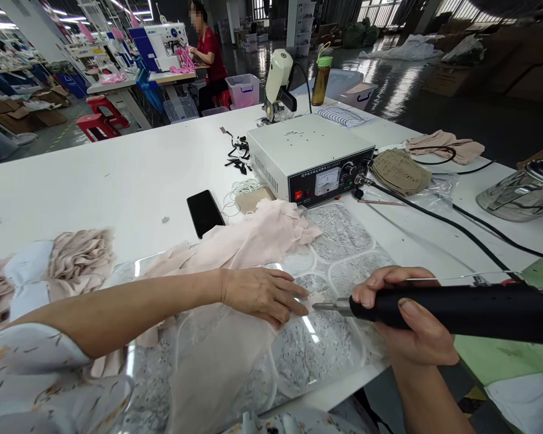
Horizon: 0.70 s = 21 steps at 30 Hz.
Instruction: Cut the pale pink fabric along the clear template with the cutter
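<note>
On the bench (pixel 117 181), a pale pink fabric panel (pixel 226 352) lies under the person's left hand (pixel 262 295), palm down and spread; apart from it, the right hand (pixel 420 337) is clamped around a black corded handpiece (pixel 484 313), its metal tip (pixel 337 306) at the fabric's narrow end. The step looks like tip work; the next move calls for flat fabric and steady aim.
</note>
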### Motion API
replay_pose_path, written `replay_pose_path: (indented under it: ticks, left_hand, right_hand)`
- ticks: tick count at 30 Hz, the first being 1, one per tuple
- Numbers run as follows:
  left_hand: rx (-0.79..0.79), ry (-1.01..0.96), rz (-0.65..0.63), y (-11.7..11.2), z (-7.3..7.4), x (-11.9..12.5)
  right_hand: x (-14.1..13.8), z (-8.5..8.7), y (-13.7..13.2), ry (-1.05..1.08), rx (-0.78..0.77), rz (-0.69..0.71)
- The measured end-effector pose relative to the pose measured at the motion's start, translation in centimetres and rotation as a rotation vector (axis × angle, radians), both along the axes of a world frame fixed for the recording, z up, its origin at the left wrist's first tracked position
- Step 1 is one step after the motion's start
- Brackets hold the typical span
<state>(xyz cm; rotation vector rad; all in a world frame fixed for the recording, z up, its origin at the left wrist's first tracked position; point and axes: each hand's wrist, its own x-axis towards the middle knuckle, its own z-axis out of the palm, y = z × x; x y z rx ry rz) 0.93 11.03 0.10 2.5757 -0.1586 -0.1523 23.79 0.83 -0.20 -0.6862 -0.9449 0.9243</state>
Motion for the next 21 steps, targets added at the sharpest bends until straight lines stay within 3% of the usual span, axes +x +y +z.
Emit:
replay_pose_path:
  ticks: [5, 10, 21]
  left_hand:
    - [0.032, -0.142, -0.030, 0.2, -1.0, -0.4]
    - [0.034, -0.143, -0.039, 0.3, -1.6, -0.5]
    - [-0.176, -0.146, 0.067, 0.0, -1.8, -0.3]
  right_hand:
    - [0.1, 0.0, 0.2, -0.005, -0.002, -0.003]
    - [0.2, -0.1, 0.2, -0.028, -0.006, -0.005]
    - [-0.2, 0.4, -0.1, -0.028, -0.067, -0.073]
